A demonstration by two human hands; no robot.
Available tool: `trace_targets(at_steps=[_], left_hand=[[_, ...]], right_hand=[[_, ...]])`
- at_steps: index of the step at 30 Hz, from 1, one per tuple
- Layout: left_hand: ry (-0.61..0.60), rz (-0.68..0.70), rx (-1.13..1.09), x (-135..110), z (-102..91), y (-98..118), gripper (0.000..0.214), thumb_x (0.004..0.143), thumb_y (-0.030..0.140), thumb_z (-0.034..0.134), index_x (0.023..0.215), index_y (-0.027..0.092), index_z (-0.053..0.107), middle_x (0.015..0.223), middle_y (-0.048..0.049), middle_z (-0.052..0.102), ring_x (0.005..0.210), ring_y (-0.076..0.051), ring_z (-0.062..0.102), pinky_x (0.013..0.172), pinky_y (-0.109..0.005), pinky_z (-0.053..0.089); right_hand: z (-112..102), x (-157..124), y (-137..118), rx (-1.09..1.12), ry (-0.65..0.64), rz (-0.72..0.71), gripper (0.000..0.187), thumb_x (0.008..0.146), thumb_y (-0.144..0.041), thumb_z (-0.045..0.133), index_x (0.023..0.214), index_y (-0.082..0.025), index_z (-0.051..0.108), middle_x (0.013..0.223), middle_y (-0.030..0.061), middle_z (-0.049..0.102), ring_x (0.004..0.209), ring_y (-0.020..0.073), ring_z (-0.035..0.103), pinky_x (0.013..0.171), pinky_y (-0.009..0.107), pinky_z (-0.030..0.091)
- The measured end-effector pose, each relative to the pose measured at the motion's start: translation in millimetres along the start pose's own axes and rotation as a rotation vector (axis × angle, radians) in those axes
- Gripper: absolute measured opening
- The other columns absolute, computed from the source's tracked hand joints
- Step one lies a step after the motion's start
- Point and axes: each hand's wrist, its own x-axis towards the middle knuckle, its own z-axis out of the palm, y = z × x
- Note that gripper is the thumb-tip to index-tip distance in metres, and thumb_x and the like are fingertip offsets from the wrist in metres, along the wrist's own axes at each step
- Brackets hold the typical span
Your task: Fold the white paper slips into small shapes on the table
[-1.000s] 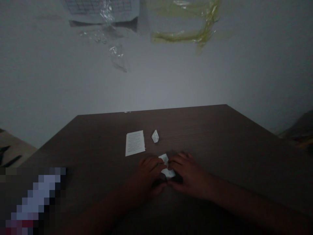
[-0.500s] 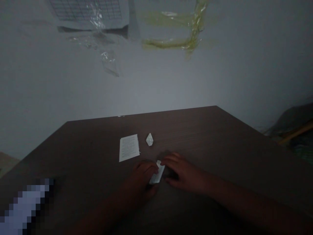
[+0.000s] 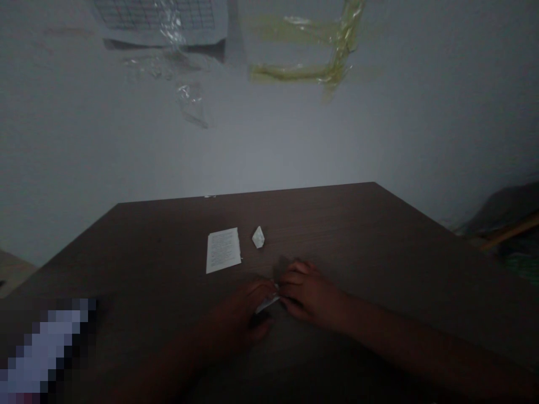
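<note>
A small folded piece of white paper [image 3: 268,304] lies on the table between my two hands, mostly covered by fingers. My left hand [image 3: 251,308] is closed over its left side, fingers on top and thumb held lower down. At its upper right edge, my right hand [image 3: 309,293] has its thumb and fingertips drawn together on the paper. Beyond the hands sits a small pointed folded-paper shape [image 3: 258,238]. To the left of that shape lies a stack of small printed paper sheets [image 3: 223,250], flat on the table.
The dark brown wooden table [image 3: 357,241] reaches back to a pale wall [image 3: 295,140] with taped-up paper and strips of yellow tape [image 3: 295,73]. A pixelated, blurred-out object [image 3: 46,350] lies at the left front. Dark items stand past the table's right side.
My right hand has moved slightly left and its thumb has closed in on the folded paper. Less of the paper shows now. The view has shifted slightly.
</note>
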Motion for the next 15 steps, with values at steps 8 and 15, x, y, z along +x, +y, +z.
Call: trace_targets(at_steps=[8, 15], left_hand=[[0.094, -0.006, 0.161, 7.1, 5.4, -9.4, 0.023, 0.102, 0.007, 0.074, 0.112, 0.025, 0.084, 0.139, -0.0083, 0.081, 0.132, -0.030, 0.076, 0.120, -0.047, 0.061], [0.025, -0.044, 0.083, 1.4, -3.7, -23.3, 0.019, 0.104, 0.012, 0.074, 0.108, 0.026, 0.086, 0.142, -0.0063, 0.083, 0.134, -0.027, 0.076, 0.119, -0.044, 0.061]], right_hand=[[-1.0, -3.6, -2.8, 0.000, 0.020, -0.033, 0.010, 0.108, -0.028, 0.080, 0.114, -0.021, 0.082, 0.118, 0.0098, 0.083, 0.118, 0.0315, 0.068, 0.107, 0.052, 0.055], [-9.2, -2.0, 1.6, 0.147, -0.017, 0.052, 0.008, 0.112, -0.024, 0.077, 0.110, -0.022, 0.084, 0.113, 0.0071, 0.083, 0.116, 0.0270, 0.070, 0.110, 0.046, 0.054]])
